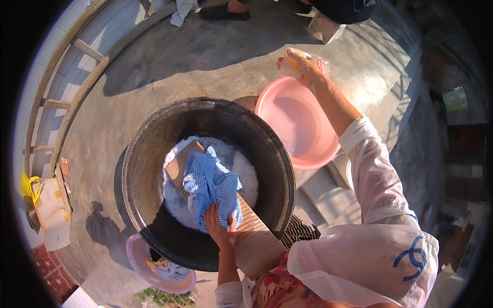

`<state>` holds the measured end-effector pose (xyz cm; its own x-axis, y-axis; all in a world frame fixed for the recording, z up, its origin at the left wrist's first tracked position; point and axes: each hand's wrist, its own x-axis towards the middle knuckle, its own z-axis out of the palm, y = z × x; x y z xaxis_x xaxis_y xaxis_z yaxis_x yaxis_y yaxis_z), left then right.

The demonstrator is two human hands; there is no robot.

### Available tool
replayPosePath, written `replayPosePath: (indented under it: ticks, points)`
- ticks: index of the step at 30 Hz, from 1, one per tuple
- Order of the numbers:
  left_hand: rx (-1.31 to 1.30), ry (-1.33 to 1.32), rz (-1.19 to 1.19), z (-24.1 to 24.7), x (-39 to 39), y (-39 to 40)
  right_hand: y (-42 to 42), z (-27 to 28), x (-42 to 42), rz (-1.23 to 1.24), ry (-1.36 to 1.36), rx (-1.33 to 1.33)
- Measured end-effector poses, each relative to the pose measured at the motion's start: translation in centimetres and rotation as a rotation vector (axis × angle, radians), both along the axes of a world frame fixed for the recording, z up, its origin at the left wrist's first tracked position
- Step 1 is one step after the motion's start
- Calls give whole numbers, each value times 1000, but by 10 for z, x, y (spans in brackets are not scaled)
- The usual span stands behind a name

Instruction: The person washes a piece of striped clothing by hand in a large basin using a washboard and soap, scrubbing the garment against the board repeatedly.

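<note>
My left hand (220, 227) presses on a blue-and-white striped cloth (211, 181), its fingers spread over the near end. The cloth lies bunched on a ridged wooden washboard (256, 238), which slants out of a big dark round tub (134, 184) towards my lap. Sudsy water (246, 169) surrounds the board's lower end inside the tub. Out to the upper right, my right hand (304, 65) is closed around a yellowish bar, apparently soap, with clear plastic packaging beside it. That hand is above the far rim of a pink basin (296, 165) holding some liquid.
A pale pink basin (133, 258) with clothes stands at the lower left, beside green plants (161, 298). Another person's shoe (224, 12) is at the top. A wooden railing (86, 86) curves along the left. A cardboard piece (52, 211) lies near it.
</note>
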<state>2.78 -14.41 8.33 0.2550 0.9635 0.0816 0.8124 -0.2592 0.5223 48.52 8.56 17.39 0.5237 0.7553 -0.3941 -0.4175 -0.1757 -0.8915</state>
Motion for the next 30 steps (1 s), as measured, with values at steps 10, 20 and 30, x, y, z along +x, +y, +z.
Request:
replayPosePath:
  ticks: [10,20,30]
  points:
    - [-81,21,16,10,-2,7,-39,-146,191,-303,-309,-449]
    - [24,221,453,-24,-18,52,-15,-69,49,-154,-750,185]
    - [301,103,413,-17,-8,124,-63,-115,-349,950,-1265,35]
